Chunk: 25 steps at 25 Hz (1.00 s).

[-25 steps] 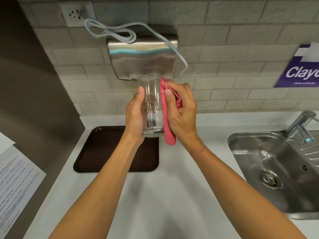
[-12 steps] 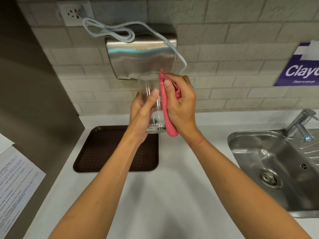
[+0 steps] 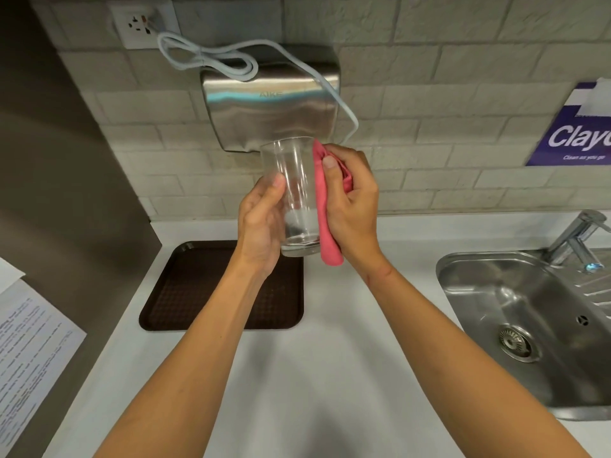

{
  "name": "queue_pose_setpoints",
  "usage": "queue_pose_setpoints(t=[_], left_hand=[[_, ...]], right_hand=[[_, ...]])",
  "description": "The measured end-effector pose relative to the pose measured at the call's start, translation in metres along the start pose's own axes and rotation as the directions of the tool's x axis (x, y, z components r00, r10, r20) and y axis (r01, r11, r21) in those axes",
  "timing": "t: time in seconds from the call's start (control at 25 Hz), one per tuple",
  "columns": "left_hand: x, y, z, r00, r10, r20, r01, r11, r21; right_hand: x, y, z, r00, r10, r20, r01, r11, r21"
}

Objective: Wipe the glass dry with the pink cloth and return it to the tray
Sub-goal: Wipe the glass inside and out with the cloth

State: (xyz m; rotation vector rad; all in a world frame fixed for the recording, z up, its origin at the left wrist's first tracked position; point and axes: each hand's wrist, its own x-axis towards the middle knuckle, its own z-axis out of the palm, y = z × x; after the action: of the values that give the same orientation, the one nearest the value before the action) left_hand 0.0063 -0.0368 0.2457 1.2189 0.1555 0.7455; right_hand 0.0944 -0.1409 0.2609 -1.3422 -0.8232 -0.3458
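Observation:
A clear drinking glass is held upright in the air above the counter, over the right rear corner of the tray. My left hand grips its left side near the base, thumb across the front. My right hand presses a folded pink cloth against the glass's right side, from rim to base. The dark brown tray lies flat on the white counter below and to the left, with nothing on it.
A steel hand dryer with a white cable hangs on the brick wall just behind the glass. A steel sink and tap are at the right. A printed sheet lies at the left edge.
My left hand has shifted its grip on the glass, thumb moving across the front, and the glass has tilted slightly. The cloth stays pressed on the right side.

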Motion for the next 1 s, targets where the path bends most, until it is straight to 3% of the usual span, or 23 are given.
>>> queue_pose_setpoints(t=[0.24,0.64,0.88,1.0], left_hand=[[0.005,0.002,0.01,0.999,0.022,0.04,-0.027,0.989,0.148],[0.006,-0.002,-0.002,0.999,0.031,-0.01,-0.03,0.998,0.052],[0.005,0.001,0.001,0.998,0.053,-0.026,-0.053,0.999,0.013],[0.006,0.009,0.001,0.998,0.062,0.01,-0.062,0.998,0.001]], right_hand=[[-0.001,-0.001,0.006,1.0,-0.016,-0.011,0.016,1.0,0.007],[-0.029,0.008,0.002,0.996,0.067,0.05,-0.067,0.998,-0.017],[0.0,0.008,0.008,0.954,0.265,0.141,-0.284,0.948,0.141],[-0.021,0.016,-0.001,0.854,0.439,0.279,-0.483,0.868,0.115]])
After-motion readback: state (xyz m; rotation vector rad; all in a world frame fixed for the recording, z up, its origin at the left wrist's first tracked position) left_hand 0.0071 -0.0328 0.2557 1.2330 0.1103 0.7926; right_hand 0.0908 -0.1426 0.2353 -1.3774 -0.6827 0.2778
